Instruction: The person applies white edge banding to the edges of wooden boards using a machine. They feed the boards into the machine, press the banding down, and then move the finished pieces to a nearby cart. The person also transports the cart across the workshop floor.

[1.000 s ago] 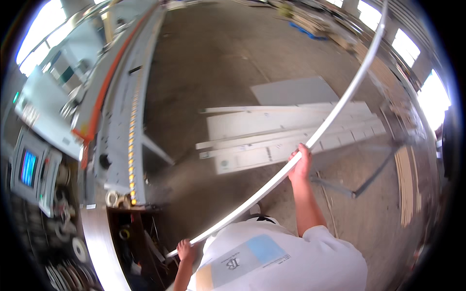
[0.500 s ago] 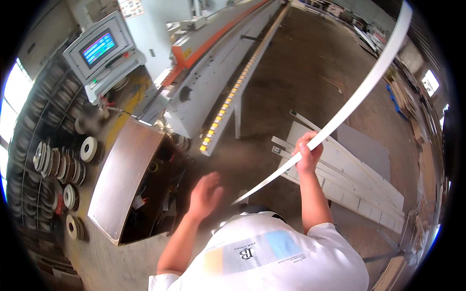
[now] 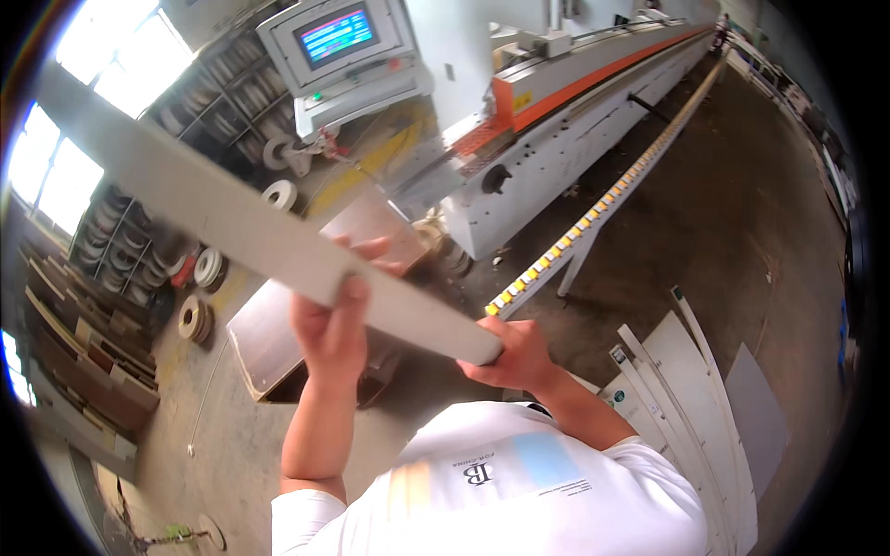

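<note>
Both hands hold a long, narrow white board strip (image 3: 232,227), which slants across in front of me from the upper left down to its near end. My left hand (image 3: 336,324) is closed around the strip partway along, thumb on the wide face and fingers past the far edge. At the near end, my right hand (image 3: 517,354) grips the corner. Below and behind the strip, a brown wooden cabinet (image 3: 269,338) is partly covered by it and by my left arm.
A long edge-banding machine (image 3: 556,157) with an orange stripe stands ahead, its control panel (image 3: 348,56) lit. Beside it runs a rail with yellow-and-white rollers (image 3: 579,227). White boards (image 3: 681,389) lie at right. Rolls of banding (image 3: 195,320) and upright panels (image 3: 88,352) stand at left.
The strip has swung from upper right to upper left, its wide face now showing. My left hand, free before, has taken hold of it. The view has turned left.
</note>
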`<state>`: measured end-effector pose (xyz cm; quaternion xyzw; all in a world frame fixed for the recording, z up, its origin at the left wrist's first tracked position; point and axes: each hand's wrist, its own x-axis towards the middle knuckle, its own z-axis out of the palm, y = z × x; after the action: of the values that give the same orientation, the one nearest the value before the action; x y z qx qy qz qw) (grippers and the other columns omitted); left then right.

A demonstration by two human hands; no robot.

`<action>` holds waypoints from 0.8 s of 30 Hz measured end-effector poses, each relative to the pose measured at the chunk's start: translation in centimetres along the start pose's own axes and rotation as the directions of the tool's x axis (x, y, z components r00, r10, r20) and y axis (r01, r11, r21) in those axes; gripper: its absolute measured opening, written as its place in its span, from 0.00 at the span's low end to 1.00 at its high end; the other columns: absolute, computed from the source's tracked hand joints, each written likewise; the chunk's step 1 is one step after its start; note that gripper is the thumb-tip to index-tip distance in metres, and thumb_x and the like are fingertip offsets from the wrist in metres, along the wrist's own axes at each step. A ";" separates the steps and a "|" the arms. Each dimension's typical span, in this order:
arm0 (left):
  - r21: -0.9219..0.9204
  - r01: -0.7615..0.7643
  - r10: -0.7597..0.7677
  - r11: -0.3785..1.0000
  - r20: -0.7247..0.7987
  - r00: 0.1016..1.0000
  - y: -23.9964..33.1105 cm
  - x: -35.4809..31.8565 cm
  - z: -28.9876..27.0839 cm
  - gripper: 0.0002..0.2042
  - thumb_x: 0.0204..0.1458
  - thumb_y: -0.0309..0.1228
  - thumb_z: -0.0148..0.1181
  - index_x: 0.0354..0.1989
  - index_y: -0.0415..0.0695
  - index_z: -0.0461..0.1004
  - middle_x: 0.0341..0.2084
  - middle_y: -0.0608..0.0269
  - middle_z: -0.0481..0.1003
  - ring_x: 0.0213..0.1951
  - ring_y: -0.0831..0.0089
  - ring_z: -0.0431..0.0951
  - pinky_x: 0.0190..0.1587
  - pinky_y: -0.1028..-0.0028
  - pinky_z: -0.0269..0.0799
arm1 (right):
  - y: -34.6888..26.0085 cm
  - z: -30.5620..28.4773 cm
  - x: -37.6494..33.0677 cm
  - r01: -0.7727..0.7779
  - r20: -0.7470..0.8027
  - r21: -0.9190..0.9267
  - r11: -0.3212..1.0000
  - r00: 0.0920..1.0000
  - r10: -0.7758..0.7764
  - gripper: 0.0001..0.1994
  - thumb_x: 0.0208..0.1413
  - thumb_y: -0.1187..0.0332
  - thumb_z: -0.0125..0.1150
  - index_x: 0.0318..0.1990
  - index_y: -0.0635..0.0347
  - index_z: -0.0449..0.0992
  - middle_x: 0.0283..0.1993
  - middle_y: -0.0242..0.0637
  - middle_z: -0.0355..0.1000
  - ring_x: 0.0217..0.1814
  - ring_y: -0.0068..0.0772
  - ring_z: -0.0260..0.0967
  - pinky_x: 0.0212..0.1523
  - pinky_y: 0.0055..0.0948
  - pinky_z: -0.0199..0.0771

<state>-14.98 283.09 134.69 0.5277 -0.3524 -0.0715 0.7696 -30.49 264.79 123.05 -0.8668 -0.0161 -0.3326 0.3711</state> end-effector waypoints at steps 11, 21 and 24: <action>-0.048 0.036 -0.057 0.998 -0.581 0.812 -2.8 -2.0 -23.8 0.16 0.66 0.30 0.61 0.59 0.37 0.74 0.53 0.46 0.80 0.46 0.58 0.84 0.54 0.62 0.81 | 7.4 13.9 -1.6 -0.093 0.456 -0.182 0.979 0.874 0.168 0.24 0.43 0.53 0.77 0.48 0.47 0.79 0.35 0.35 0.81 0.39 0.45 0.81 0.38 0.44 0.81; -0.179 0.067 -0.182 0.982 -0.766 0.617 -4.8 -5.0 -42.7 0.15 0.68 0.32 0.60 0.59 0.39 0.73 0.55 0.49 0.79 0.50 0.57 0.82 0.57 0.62 0.79 | 10.9 19.4 -3.5 -0.255 0.312 -0.379 0.889 0.870 0.383 0.26 0.35 0.52 0.85 0.41 0.50 0.80 0.41 0.33 0.81 0.47 0.44 0.78 0.55 0.45 0.74; -0.265 0.085 -0.268 0.961 -0.801 0.535 -6.3 -7.2 -45.6 0.16 0.69 0.34 0.58 0.60 0.40 0.72 0.57 0.50 0.77 0.53 0.57 0.81 0.58 0.61 0.78 | 11.5 19.4 -3.2 -0.208 0.369 -0.387 0.898 0.858 0.358 0.26 0.32 0.54 0.84 0.40 0.50 0.79 0.39 0.34 0.80 0.45 0.44 0.77 0.54 0.45 0.74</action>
<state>9.51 318.58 117.02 0.4540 0.1166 0.0743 0.8802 -18.88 269.85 104.20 -0.9612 0.0884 -0.0716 0.2514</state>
